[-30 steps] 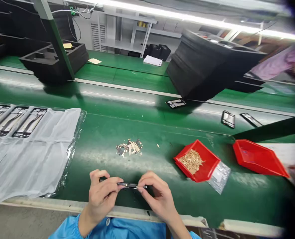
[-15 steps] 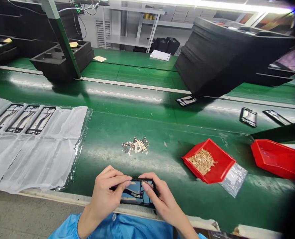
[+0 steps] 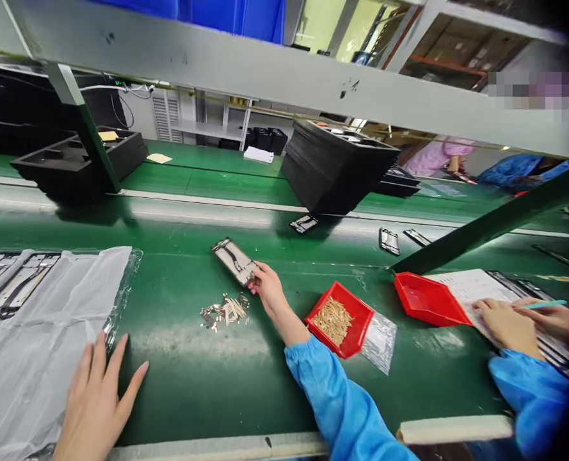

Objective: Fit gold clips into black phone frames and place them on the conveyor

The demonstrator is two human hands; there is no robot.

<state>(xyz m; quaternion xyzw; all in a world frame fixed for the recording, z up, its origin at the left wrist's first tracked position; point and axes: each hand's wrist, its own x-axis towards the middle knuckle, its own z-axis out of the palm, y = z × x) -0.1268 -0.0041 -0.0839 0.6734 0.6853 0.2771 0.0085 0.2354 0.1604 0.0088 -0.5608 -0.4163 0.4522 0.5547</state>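
Observation:
My right hand [image 3: 266,289] reaches forward over the green belt [image 3: 198,365] and grips one end of a dark phone frame [image 3: 235,260], held just above the belt surface. My left hand [image 3: 96,400] lies flat near the front edge with fingers spread, resting on the edge of the white plastic sheet [image 3: 39,333]. A small heap of gold metal parts [image 3: 225,310] lies on the belt just left of my right wrist. Several more phone frames [image 3: 10,282] lie in a row on the sheet at the far left.
A red bin [image 3: 358,317] with gold parts and a small clear bag [image 3: 379,341] sit to the right; a second red bin [image 3: 428,299] beyond. A co-worker's hands [image 3: 509,323] rest on papers at right. Black foam trays [image 3: 335,166] and loose frames [image 3: 388,241] sit farther back.
My right hand carried the phone frame away from my body and forward over the belt. My left hand let go and dropped flat to the left. The view tilted up.

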